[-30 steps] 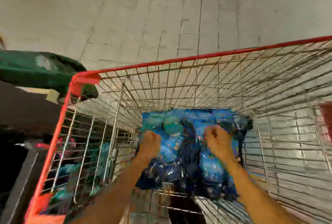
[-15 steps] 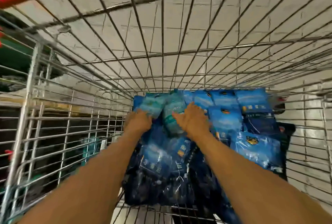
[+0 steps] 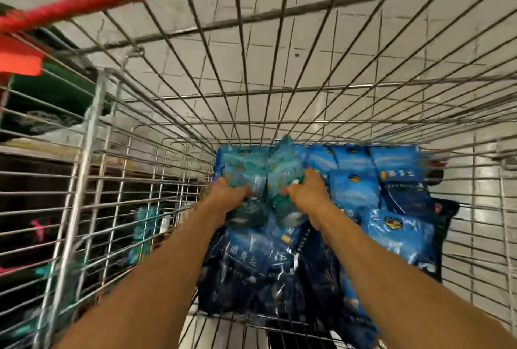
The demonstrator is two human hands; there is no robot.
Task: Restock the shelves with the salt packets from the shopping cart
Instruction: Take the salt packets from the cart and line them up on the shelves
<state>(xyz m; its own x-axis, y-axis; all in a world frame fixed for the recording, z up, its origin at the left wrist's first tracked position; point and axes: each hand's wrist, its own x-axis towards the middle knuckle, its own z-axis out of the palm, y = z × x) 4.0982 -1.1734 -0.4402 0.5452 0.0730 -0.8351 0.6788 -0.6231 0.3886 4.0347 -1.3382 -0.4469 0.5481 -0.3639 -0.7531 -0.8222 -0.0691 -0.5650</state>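
**Both hands down in the cart, teal packets coming up**

Deep in the shopping cart [image 3: 279, 74] now, and there is the grab. A second ago the hands sat on top of the pile near its middle; half a second ago they had reached the far-left corner with fingers only touching. Now the left hand [image 3: 228, 195] curls round the left teal packet [image 3: 242, 167] and the right hand [image 3: 306, 190] clamps on the right teal packet [image 3: 285, 169], thumb showing on its face. Both packets stand tipped up against the cart's far wall, their tops proud of the neighbours, so the lift looks under way, though motion blur hides exactly how many packets each hand holds.

The rest of the stock, the blue packets [image 3: 391, 231], lies heaped on the cart floor to the right and nearer the camera. The shelf [image 3: 56, 209] shows dark through the left wire wall. Restocking has plenty left to run.
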